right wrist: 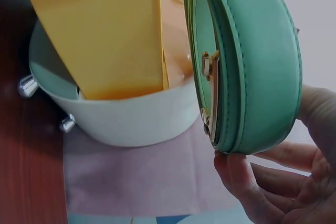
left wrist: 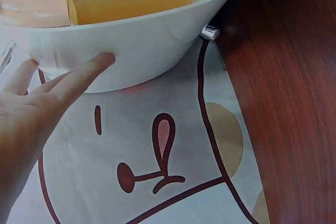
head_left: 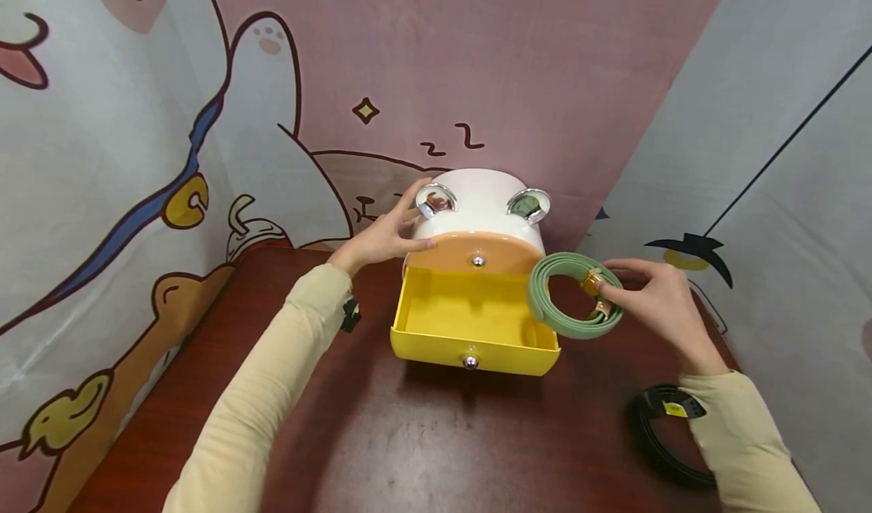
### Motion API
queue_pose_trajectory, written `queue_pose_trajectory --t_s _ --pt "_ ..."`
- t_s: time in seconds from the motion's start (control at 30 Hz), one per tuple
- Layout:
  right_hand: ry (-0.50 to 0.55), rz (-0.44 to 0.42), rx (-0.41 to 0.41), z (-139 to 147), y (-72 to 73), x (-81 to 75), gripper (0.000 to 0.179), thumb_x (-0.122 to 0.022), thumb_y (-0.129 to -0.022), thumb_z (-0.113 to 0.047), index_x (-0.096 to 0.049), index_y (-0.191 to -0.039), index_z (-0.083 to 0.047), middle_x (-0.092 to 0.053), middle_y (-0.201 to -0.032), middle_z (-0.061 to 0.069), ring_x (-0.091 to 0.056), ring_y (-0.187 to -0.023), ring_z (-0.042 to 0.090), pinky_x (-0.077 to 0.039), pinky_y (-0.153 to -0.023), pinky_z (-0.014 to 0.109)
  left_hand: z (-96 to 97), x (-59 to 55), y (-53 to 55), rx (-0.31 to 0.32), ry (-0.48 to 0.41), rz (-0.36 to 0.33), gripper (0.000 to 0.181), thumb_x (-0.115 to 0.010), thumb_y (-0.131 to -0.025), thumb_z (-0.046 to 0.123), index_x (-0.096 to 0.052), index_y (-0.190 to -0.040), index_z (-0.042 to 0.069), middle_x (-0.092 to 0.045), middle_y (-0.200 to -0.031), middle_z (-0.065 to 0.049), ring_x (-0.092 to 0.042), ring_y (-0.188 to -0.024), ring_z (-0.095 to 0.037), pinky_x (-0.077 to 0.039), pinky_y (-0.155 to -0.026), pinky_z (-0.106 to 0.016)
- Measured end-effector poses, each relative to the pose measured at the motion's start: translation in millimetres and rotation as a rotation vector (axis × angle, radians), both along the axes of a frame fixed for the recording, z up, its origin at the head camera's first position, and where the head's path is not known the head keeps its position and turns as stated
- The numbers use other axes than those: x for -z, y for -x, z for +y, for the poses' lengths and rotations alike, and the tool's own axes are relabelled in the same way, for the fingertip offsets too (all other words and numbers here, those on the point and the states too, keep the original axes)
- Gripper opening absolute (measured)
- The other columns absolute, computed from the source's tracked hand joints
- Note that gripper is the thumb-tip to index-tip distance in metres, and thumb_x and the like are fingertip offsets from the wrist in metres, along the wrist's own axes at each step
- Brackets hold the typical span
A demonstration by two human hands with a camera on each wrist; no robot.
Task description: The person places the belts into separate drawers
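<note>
A white drawer box (head_left: 477, 195) with two shiny round ears stands on the table against the backdrop. Its yellow lower drawer (head_left: 470, 349) is pulled out, and inside it only the bare yellow bottom shows. Above that, the orange upper drawer (head_left: 446, 250) is closed. My left hand (head_left: 381, 237) rests on the box's left side with extended fingers (left wrist: 89, 74), the thumb near the orange front. My right hand (head_left: 657, 301) pinches a coiled green belt (head_left: 552, 312) with a gold buckle at its right side. The belt hangs over the open drawer's right corner.
A coiled black belt (head_left: 657, 445) with a yellow label lies on the table at the right, partly behind my right sleeve. The dark red wooden table (head_left: 422, 452) meets a cartoon-printed cloth backdrop (head_left: 477, 66) behind and along both sides.
</note>
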State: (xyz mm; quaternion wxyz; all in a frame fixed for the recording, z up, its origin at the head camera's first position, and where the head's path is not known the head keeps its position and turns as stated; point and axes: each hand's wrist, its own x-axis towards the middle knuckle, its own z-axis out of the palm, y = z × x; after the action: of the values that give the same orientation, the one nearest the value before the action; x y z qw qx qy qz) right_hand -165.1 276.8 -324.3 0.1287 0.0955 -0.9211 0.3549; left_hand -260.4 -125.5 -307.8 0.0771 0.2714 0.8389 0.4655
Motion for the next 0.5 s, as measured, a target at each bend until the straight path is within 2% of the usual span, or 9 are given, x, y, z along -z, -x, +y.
queue_pose_trajectory --t_s 0.1,0.23,0.33,0.5 --pt "-0.01 -0.002 -0.011 -4.8 -0.3 -1.4 0.04 -0.076 -0.084 -0.027 -0.069 -0.114 -0.002 -0.07 -0.098 0.018 -0.062 -0.074 -0.001 -0.048 -0.06 0.017 1.1 -10.3 -9.8 0.007 0.004 -0.006 0.099 -0.072 -0.089 0.016 0.0 -0.156 0.03 -0.026 -0.153 -0.021 -0.03 -0.136 -0.045 -0.029 -0.104 -0.061" --pt "-0.008 -0.004 -0.025 -10.8 -0.4 -3.0 0.04 -0.076 -0.084 -0.028 -0.069 -0.114 -0.002 -0.071 -0.096 0.016 -0.063 -0.074 0.001 -0.049 -0.06 0.018 1.0 -11.6 -11.0 0.01 0.011 -0.003 0.099 -0.072 -0.089 0.016 0.0 -0.156 0.029 -0.027 -0.153 -0.021 -0.03 -0.136 -0.044 -0.028 -0.105 -0.06" --pt "-0.001 -0.013 -0.039 -15.0 -0.6 -2.9 0.04 -0.076 -0.084 -0.029 -0.069 -0.114 -0.003 -0.071 -0.094 0.015 -0.064 -0.074 0.003 -0.049 -0.06 0.02 -0.3 -2.3 -2.0 0.007 0.005 0.0 0.1 -0.073 -0.089 0.018 0.001 -0.156 0.031 -0.027 -0.153 -0.02 -0.03 -0.136 -0.043 -0.028 -0.105 -0.06" --pt "-0.003 -0.021 -0.066 -23.4 -0.6 -1.1 0.038 -0.076 -0.085 -0.03 -0.07 -0.112 -0.004 -0.071 -0.093 0.012 -0.066 -0.076 0.013 -0.051 -0.061 0.024 -3.1 12.9 12.5 -0.002 0.005 0.008 0.103 -0.075 -0.087 0.024 0.001 -0.152 0.046 -0.026 -0.155 -0.013 -0.03 -0.137 -0.038 -0.028 -0.105 -0.06"
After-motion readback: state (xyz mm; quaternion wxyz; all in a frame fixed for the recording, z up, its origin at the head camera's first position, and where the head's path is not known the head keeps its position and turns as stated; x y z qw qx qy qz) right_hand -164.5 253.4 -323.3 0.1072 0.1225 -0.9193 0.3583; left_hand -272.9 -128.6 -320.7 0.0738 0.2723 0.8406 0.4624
